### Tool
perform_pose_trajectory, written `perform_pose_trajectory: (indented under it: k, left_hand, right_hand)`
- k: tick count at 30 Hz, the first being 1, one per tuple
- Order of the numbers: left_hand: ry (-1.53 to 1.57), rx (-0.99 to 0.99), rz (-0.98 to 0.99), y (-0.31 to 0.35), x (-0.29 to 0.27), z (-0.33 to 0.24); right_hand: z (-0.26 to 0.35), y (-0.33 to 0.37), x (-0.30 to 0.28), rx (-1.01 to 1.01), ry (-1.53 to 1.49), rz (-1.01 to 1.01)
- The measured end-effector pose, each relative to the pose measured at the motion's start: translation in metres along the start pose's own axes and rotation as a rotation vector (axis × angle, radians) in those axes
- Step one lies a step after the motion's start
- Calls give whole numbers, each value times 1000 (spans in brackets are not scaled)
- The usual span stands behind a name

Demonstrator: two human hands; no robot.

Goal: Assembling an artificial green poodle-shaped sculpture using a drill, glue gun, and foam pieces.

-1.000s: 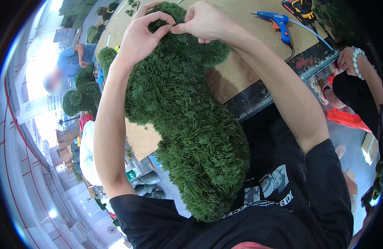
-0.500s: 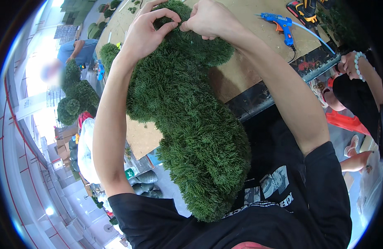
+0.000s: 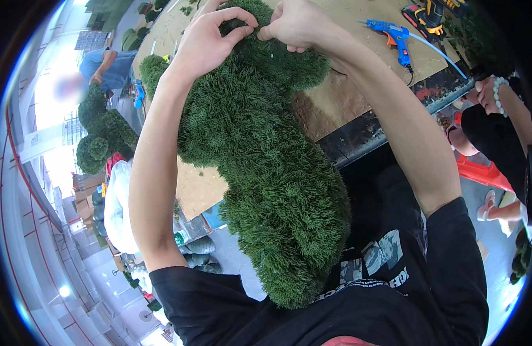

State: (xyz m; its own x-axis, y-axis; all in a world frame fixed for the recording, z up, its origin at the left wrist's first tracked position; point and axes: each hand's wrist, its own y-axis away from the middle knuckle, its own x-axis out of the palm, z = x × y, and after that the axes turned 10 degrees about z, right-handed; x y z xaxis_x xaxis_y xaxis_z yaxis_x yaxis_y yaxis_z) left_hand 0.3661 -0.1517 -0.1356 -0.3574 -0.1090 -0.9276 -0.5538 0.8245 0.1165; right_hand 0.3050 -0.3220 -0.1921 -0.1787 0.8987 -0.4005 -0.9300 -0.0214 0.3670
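Note:
A large shaped figure of artificial greenery (image 3: 260,150), with rounded bulges and dense green sprigs, lies from my chest across the table edge onto the worktable. At its far end, my left hand (image 3: 211,40) bends its thumb and forefinger together in a pinch over the foliage. Close beside it on the right, my right hand (image 3: 298,26) is also curled into a pinch, its fingertips at the sprigs. Whatever sits between the fingertips is too small or hidden to make out. A narrow gap separates the two hands.
On the brown board-topped table (image 3: 335,109) lie a blue glue gun (image 3: 397,39) with a cord and a yellow-black power tool (image 3: 429,20). Another person (image 3: 107,66) handles a green figure (image 3: 107,135) at left. A person's hand with a beaded bracelet (image 3: 499,95) is at right.
Both hands have shifted slightly right, staying in their pinched poses at the foliage. The greenery figure has moved a little with them. At left, the other person's arm has moved.

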Motion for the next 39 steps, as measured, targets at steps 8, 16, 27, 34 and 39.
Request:
perform_pose_trajectory:
  k: [8, 16, 27, 34, 39]
  left_hand:
    - [-48, 83, -40, 2, 0, 3]
    - [-35, 48, -26, 1, 0, 4]
    - [-55, 70, -55, 2, 3, 8]
    - [-52, 74, -48, 2, 2, 9]
    - [-107, 94, -38, 6, 1, 8]
  right_hand:
    - [1, -4, 0, -2, -38, 33]
    - [3, 3, 2, -17, -119, -41]
    - [1, 17, 5, -77, -46, -184]
    - [-1, 8, 10, -86, 47, -268]
    - [2, 18, 2, -97, -63, -112]
